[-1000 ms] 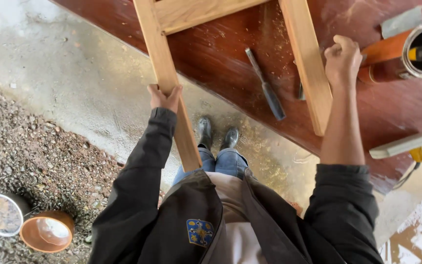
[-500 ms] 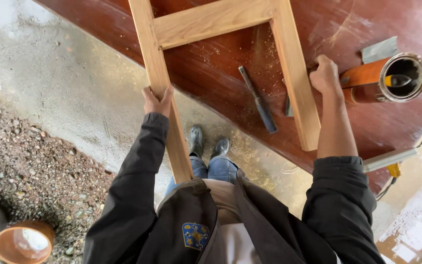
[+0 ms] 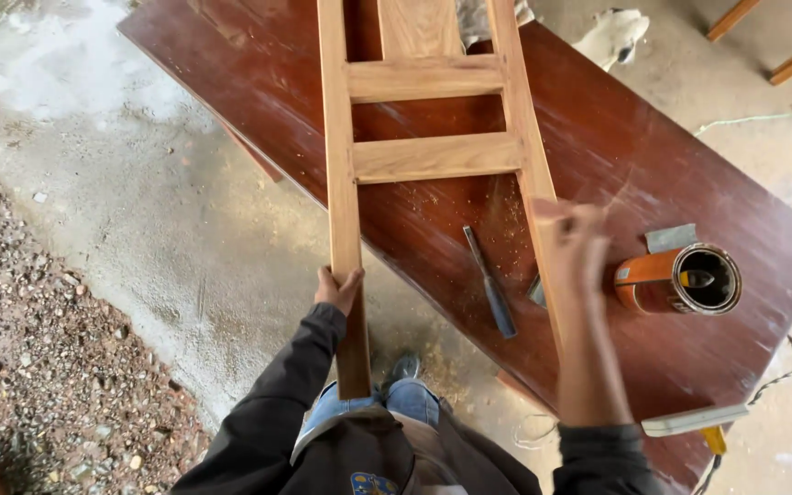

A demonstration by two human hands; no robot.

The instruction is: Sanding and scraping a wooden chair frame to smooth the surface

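Gripping the wooden frame (image 3: pixel 419 119) on the red-brown table (image 3: pixel 653 165), left hand (image 3: pixel 336 289) clasps the left rail, blurred right hand (image 3: pixel 570 240) the right; keeping both rails level seems wise

**Workshop floor and bench**

A dark red-brown wooden bench (image 3: pixel 653 156) is standing on a pale concrete floor (image 3: pixel 139 202). Grey gravel (image 3: pixel 38 367) is covering the ground at the left. Wet patches are shining near the bench's far left corner. Soft daylight is falling evenly.

Pale matt wooden frame (image 3: pixel 433 156) on glossy, sawdust-strewn red-brown wooden table (image 3: pixel 653 165)
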